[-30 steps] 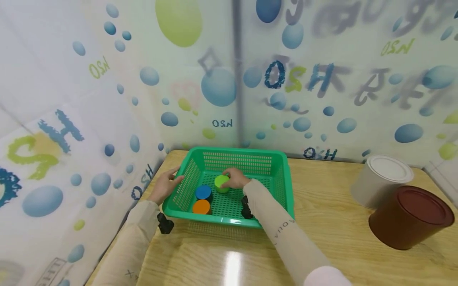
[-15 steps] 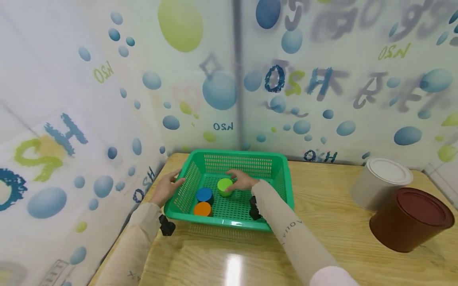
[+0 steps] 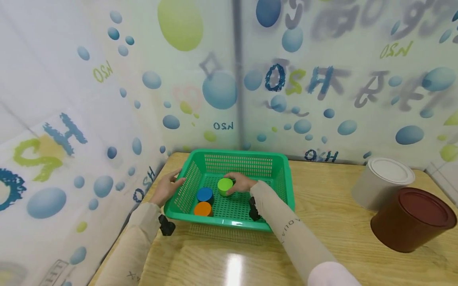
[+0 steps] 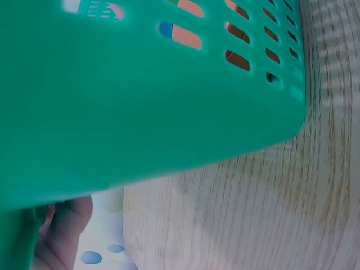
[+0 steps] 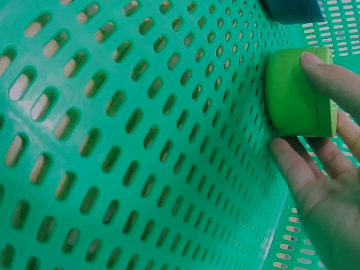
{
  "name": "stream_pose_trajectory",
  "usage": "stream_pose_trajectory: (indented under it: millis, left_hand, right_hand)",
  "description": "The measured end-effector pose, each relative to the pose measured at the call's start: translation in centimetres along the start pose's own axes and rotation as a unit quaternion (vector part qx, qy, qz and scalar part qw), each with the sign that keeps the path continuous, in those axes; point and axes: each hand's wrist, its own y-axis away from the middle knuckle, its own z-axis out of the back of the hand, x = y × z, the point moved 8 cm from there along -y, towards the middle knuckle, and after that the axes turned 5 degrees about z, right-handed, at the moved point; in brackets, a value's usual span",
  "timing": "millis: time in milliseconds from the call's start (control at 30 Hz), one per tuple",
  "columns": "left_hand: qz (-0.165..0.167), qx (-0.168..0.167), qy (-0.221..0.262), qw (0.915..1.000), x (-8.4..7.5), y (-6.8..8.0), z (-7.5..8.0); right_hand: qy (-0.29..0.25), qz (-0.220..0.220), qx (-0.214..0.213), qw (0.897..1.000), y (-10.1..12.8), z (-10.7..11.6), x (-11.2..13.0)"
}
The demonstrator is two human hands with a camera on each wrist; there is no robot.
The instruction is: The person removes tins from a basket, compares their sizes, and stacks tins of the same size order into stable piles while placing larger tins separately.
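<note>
Green cylinder in your right hand's grip | left hand relaxed on basket rim | wooden table, bubble-print walls.

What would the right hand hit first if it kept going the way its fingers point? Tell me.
Likely nothing new: the right hand already has its grip around the green cap. Pushed further left, that cap would probably meet the blue cap next, before the green basket wall, though depth is unclear.
</note>
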Motion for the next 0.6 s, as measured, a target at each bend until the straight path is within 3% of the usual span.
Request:
stream_pose_trajectory:
  millis: [300,600]
  left_hand:
    - [0.003,0.003,-0.003,1.0000,-0.2,0.2,-0.1]
    - [-0.005,0.008,0.000,1.0000,-0.3,0.2,0.0]
  right_hand:
    - [-0.020,0.003,-0.012,1.000,0.2,0.9,-0.2]
    - [-0.028,0.038,-0.010,0.999,1.1,3.6,3.0]
